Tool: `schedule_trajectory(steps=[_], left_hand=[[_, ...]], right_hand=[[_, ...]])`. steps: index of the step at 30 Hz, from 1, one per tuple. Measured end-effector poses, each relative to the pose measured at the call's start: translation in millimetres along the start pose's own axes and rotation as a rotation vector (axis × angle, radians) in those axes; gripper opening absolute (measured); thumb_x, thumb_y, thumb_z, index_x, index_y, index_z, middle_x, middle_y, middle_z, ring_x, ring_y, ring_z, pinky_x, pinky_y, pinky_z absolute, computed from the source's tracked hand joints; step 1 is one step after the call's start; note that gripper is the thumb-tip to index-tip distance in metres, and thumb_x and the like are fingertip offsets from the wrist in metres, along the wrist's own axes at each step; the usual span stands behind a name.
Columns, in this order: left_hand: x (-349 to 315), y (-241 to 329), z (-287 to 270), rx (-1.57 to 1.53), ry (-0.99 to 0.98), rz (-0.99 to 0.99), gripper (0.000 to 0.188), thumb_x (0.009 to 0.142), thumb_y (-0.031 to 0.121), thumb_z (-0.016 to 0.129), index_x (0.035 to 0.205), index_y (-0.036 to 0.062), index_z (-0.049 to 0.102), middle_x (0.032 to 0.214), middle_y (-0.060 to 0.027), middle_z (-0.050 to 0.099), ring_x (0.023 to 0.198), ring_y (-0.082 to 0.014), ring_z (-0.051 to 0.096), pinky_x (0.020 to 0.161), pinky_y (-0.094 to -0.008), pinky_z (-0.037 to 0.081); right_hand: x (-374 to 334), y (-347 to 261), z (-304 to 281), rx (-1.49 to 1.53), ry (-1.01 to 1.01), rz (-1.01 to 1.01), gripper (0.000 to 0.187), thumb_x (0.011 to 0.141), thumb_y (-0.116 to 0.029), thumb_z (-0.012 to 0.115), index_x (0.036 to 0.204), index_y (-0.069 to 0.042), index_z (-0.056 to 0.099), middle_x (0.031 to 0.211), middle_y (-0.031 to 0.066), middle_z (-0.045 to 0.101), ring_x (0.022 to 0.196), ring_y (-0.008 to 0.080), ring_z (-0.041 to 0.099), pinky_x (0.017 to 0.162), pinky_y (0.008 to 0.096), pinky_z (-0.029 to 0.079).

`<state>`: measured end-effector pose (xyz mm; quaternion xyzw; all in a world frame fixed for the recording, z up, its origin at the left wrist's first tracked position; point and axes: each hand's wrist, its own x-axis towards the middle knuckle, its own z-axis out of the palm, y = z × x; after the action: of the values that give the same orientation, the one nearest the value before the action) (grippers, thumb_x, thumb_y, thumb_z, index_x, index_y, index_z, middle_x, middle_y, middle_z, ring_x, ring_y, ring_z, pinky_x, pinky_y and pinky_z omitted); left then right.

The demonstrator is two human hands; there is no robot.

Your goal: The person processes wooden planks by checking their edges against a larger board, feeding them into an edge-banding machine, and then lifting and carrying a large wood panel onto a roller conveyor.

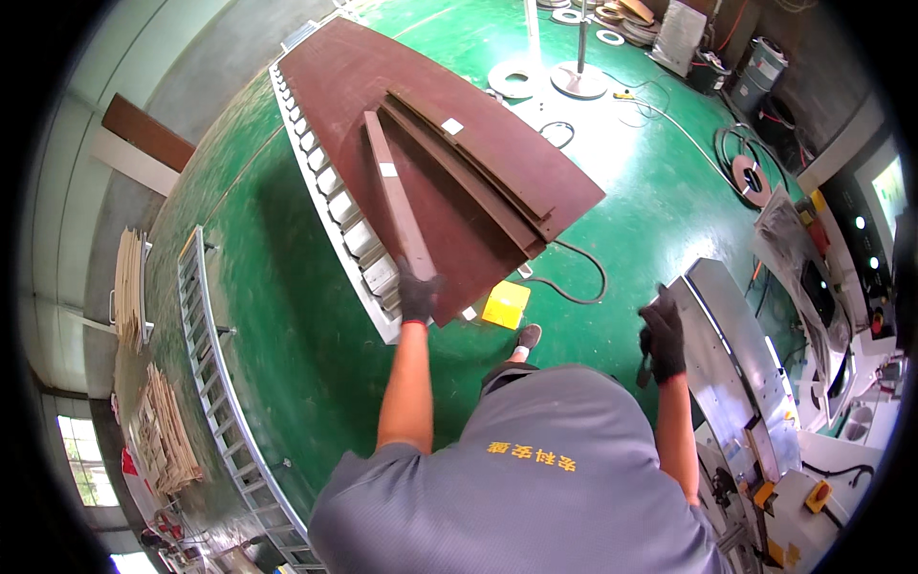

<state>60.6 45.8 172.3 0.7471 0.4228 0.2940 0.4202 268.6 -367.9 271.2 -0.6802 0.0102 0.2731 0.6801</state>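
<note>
A black glove covers my left hand (418,290), which is closed round the near end of a long, narrow brown board (400,206). The board lies lengthwise on a large brown sheet (335,72), and a small white label sticks to its top. Beside it on the sheet rest several longer brown strips (464,165), one also bearing a white label. Out to the right, my gloved right hand (663,335) is raised near a grey metal machine cover (717,335). Its fingers are curled, and something dark hangs beside them that I cannot make out.
A white roller conveyor (349,230) carries the big sheet. Left of it runs a metal roller rack (218,392). A yellow box-like piece (506,303) and a black cable (598,287) lie on the green floor ahead. A round-based stand (579,81) is farther off.
</note>
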Motion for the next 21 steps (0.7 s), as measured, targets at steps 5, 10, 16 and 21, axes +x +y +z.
schedule_trajectory(steps=[5,10,16,21], left_hand=[[5.5,190.6,-114.3,0.307,0.317,0.453,0.05,0.073,0.007,0.07,0.12,0.0007,0.053,0.1,-0.0152,0.062,0.085,-0.0305,0.059,0.08,-0.0395,0.047],[-24.2,315.4,-121.8,0.288,0.181,1.186,0.03,0.066,0.011,0.078,0.093,0.0025,0.067,0.084,-0.0084,0.062,0.074,-0.0251,0.057,0.071,-0.039,0.046],[-42.8,353.6,-93.0,-0.048,0.103,1.289,0.035,0.061,0.012,0.082,0.093,0.0085,0.069,0.091,-0.0064,0.062,0.081,-0.0266,0.058,0.075,-0.0401,0.047],[-45.9,346.4,-76.8,0.005,0.117,1.342,0.035,0.063,0.013,0.08,0.093,0.0028,0.067,0.092,-0.0086,0.061,0.086,-0.027,0.057,0.081,-0.0419,0.046]], right_hand=[[-3.9,-80.4,108.6,-0.223,-0.519,-0.325,0.057,0.085,0.001,0.041,0.141,-0.009,0.037,0.104,0.0055,0.057,0.058,0.0068,0.045,0.052,0.0224,0.042],[-44.0,-149.0,206.9,-0.193,-0.635,-1.014,0.068,0.069,0.012,0.05,0.134,-0.003,0.042,0.134,0.0164,0.046,0.127,0.0323,0.043,0.107,0.0386,0.034],[-66.2,-177.1,220.0,-0.145,-0.574,-1.267,0.063,0.073,0.008,0.051,0.134,-0.003,0.042,0.132,0.0184,0.048,0.12,0.0368,0.048,0.1,0.0398,0.042],[-73.0,-181.1,203.0,-0.178,-0.51,-1.209,0.06,0.073,0.008,0.053,0.131,-0.004,0.045,0.127,0.0181,0.054,0.115,0.0359,0.053,0.096,0.0392,0.045]])
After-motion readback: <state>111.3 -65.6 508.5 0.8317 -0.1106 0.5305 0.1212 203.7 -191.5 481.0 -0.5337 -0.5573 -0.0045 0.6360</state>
